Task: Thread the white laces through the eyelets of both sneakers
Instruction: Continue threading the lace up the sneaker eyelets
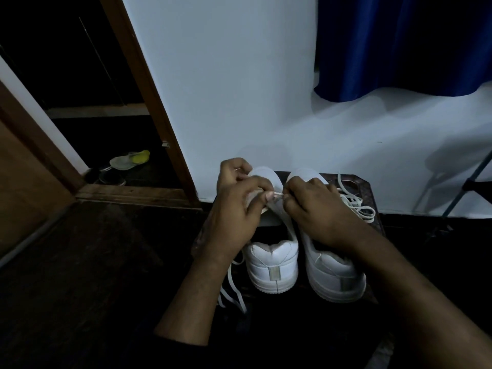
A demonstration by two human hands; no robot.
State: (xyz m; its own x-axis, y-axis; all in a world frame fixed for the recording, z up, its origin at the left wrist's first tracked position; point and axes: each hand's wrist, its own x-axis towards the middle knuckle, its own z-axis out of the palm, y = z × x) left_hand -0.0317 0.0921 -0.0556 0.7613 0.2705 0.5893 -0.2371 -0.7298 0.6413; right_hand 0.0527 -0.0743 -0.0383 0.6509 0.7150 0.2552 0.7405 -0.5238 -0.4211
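Both forearms show bare — no watch, ring or band visible on the left hand (234, 206) or right hand (316, 209) — with a dark sleeve edge at the left elbow.

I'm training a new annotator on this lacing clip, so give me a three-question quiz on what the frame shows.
1. True or false: both hands work at the left white leather sneaker.
2. Where does the loose bundle of flat white lace lie? A) inside a shoe B) right of the right white sneaker C) on the floor by the doorway
3. What do the left hand and right hand pinch between them?

Key
1. True.
2. B.
3. A short stretch of white lace over the left sneaker's front.
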